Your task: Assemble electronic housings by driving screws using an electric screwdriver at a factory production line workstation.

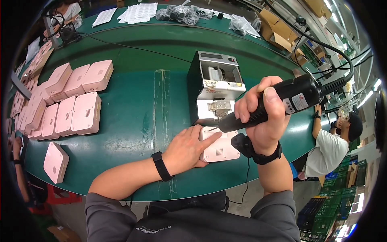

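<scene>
Black screwdriver [296, 86] fills right hand [267, 131]; left hand [183, 149] (index outstretched) holds pink case [225, 147].

Left hand [183, 148] lies spread on the pink box [223, 152]; right hand [275, 113], fingers curled, raised to its upper right.

A long green table [131, 101] stretched across the middle of the frame. Cardboard boxes [277, 29] stood at the upper right, and bright tube lights [377, 84] shone along the right edge. Green crates [342, 197] were stacked at the lower right. A red stool [60, 195] stood on grey floor [76, 215], lower left.
</scene>
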The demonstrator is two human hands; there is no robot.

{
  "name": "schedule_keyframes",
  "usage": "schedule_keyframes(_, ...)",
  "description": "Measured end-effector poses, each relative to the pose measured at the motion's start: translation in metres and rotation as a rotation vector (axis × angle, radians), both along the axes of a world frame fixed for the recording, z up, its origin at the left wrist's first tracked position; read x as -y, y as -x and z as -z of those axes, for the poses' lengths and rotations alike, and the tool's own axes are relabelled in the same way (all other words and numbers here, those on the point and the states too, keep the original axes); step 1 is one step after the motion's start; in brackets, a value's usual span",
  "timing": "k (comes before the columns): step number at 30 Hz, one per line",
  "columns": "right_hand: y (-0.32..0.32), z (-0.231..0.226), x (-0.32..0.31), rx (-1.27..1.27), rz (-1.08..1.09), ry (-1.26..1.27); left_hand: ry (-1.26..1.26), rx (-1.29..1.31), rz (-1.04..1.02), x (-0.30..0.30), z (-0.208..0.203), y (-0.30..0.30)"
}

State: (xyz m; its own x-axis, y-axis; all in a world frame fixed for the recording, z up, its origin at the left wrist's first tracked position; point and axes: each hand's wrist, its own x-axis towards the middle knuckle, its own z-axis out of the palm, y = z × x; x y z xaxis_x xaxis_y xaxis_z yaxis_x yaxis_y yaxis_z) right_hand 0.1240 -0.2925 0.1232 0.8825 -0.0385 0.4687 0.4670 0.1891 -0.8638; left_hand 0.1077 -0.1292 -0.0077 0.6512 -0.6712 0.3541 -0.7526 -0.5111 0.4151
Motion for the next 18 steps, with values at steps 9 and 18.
schedule_keyframes(9, -0.004, 0.022, -0.010, -0.045, -0.006, 0.062, -0.008, -0.034, -0.004, 0.001, 0.001, 0.000)
schedule_keyframes(18, 0.000, 0.030, -0.011, -0.019, -0.063, 0.073, -0.018, 0.007, -0.022, 0.001, 0.005, 0.002)
